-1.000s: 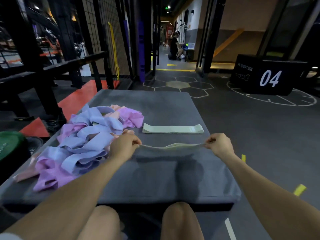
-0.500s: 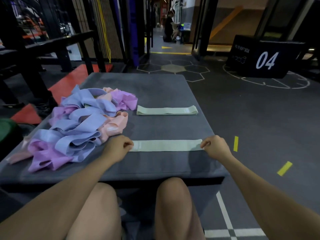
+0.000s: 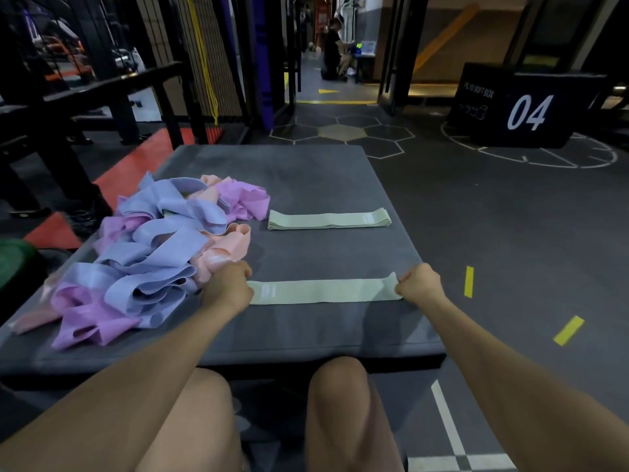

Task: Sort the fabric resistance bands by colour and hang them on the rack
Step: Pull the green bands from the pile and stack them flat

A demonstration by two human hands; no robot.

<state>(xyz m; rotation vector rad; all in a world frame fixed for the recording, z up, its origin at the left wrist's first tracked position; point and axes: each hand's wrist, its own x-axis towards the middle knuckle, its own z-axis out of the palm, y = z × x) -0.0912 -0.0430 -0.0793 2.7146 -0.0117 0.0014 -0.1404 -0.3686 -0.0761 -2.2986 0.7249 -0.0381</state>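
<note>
A pale green band [image 3: 323, 291] lies flat and stretched out near the front of the grey padded box [image 3: 306, 175]. My left hand [image 3: 226, 286] pinches its left end and my right hand [image 3: 420, 284] pinches its right end. Further back, a small flat stack of pale green bands [image 3: 328, 219] rests on the box. To the left lies a tangled heap of blue, purple and pink bands [image 3: 149, 247], touching my left hand.
A black steel rack [image 3: 112, 90] with hanging yellow and purple bands stands at the back left. A black soft box marked 04 [image 3: 524, 110] sits on the floor at right. A person crouches far down the corridor [image 3: 335, 49]. My knees show below the box.
The green band was held taut in the air between both hands; it has come down and now lies flat on the box, with both hands still on its ends.
</note>
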